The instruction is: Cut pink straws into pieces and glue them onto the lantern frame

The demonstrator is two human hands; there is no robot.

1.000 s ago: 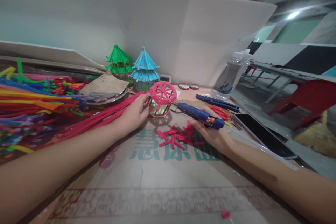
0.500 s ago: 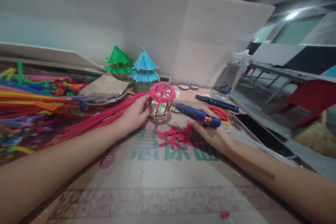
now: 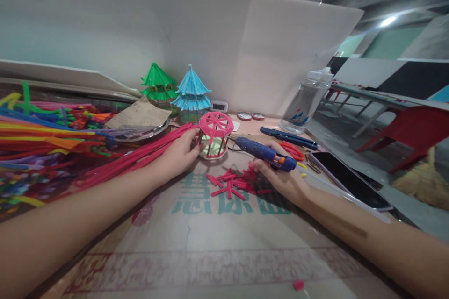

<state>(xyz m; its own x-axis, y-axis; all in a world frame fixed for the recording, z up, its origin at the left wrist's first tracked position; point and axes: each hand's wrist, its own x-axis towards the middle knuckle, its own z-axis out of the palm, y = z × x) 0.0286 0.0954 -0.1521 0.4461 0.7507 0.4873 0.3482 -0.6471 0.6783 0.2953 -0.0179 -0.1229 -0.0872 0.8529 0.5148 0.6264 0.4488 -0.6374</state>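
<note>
My left hand (image 3: 183, 152) grips the left side of a small pavilion model (image 3: 216, 124), with a pink spoked ring on top, thin brown posts and a pale base. In my right hand (image 3: 282, 180) is a blue glue gun (image 3: 259, 150), its nozzle pointing left at the model's right side. Whether the nozzle touches a post, I cannot tell. Short pink chenille-stem pieces (image 3: 233, 184) lie in a loose pile between my hands. Long pink chenille stems (image 3: 140, 155) run beneath my left wrist.
Bundles of coloured chenille stems (image 3: 52, 140) fill the left side. Behind stand a green pavilion (image 3: 158, 81) and a blue pavilion (image 3: 191, 91). On the right are a water bottle (image 3: 301, 103), a dark blue long-handled tool (image 3: 289, 138), red-handled scissors (image 3: 293, 151) and a phone (image 3: 351, 180).
The whole view has shifted very slightly. Both hands keep their hold on the pavilion model and the glue gun, almost in the same spots.
</note>
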